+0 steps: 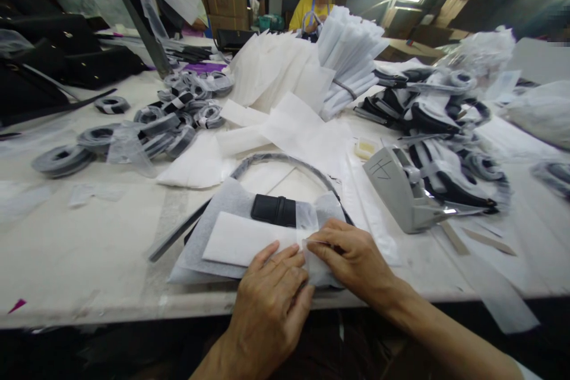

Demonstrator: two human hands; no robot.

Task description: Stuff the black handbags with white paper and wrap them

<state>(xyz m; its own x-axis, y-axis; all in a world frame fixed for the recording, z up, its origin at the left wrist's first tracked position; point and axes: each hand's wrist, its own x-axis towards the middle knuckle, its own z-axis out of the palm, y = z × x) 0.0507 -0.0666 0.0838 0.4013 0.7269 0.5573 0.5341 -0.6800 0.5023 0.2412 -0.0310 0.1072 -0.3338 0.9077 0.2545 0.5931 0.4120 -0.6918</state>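
Observation:
A dark handbag [190, 231] lies at the table's front edge, mostly hidden under grey-white wrapping sheet [196, 258]. Its wrapped handle [289, 159] arches up behind it. The bag's black strap tab [273, 209] shows above a folded white foam sheet [244, 240]. My left hand [271, 297] lies over the right part of that foam with fingers stretched out. Beside it, my right hand [351, 252] pinches the edge of a translucent strip [318, 267] between thumb and forefinger. More of the clear film crosses the bag just above my fingertips.
A grey tape dispenser [392, 190] stands to the right, near wrapped black straps [439, 175]. Rolled grey straps [178, 107] are heaped at the left. White foam sheets [276, 71] pile up behind the bag. A person in yellow [307, 12] is across the table.

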